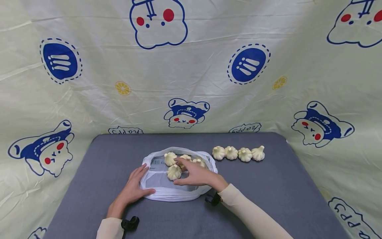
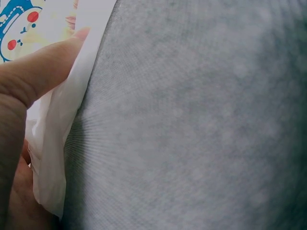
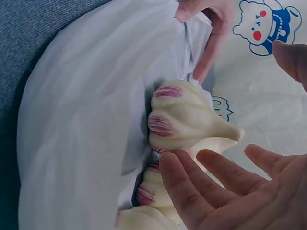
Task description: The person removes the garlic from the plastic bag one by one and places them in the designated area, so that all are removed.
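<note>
Left grip [image 1: 134, 187] pinches white bag [image 1: 176, 195], right grip [image 1: 196, 174] spread near garlic [image 1: 173, 173]; grey table [image 1: 268, 189], printed curtain [image 1: 206, 76] behind.

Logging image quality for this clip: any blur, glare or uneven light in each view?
Head: soft sheen on the creased backdrop; left wrist: grey table surface blurred, darkening toward the right edge; right wrist: upper garlic bulb fairly clear.

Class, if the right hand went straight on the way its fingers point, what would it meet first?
Most likely the right hand would meet the garlic bulb just ahead of it, inside the white bag; depth is unclear, so they may already touch.
</note>
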Motion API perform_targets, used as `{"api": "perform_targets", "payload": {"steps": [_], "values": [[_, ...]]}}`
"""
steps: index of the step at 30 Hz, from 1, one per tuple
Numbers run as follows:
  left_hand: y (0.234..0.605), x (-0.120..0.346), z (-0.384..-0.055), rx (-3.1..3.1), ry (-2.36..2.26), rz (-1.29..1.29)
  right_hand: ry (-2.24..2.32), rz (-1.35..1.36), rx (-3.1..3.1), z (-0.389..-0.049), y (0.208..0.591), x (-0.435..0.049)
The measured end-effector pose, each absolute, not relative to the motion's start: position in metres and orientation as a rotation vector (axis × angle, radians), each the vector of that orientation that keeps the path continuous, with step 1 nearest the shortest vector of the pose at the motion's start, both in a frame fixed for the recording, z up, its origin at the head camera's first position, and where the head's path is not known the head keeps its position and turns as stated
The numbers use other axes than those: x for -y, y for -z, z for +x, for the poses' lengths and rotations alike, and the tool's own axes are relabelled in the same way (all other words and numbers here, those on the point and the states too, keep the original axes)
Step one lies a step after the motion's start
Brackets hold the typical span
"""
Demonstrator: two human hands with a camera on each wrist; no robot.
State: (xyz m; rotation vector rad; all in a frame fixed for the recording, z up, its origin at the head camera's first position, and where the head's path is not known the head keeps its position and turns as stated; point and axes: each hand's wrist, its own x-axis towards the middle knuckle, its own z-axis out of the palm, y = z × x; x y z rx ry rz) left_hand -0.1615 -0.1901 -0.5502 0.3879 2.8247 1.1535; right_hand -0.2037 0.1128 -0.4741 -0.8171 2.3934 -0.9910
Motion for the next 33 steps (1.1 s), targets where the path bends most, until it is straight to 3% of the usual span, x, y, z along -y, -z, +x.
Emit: {"api": "perform_targets", "payload": {"steps": [16,33], "values": [[0.553,0.191,-0.161,-2.842,-1.163,0.411,0.874,-1.006,-2.363,-0.221,0.483,-0.1],[0.55,0.19,-0.16,-2.838,-1.16,0.403,0.857,-0.995,-2.296,-0.234,0.491,-0.097]]}}
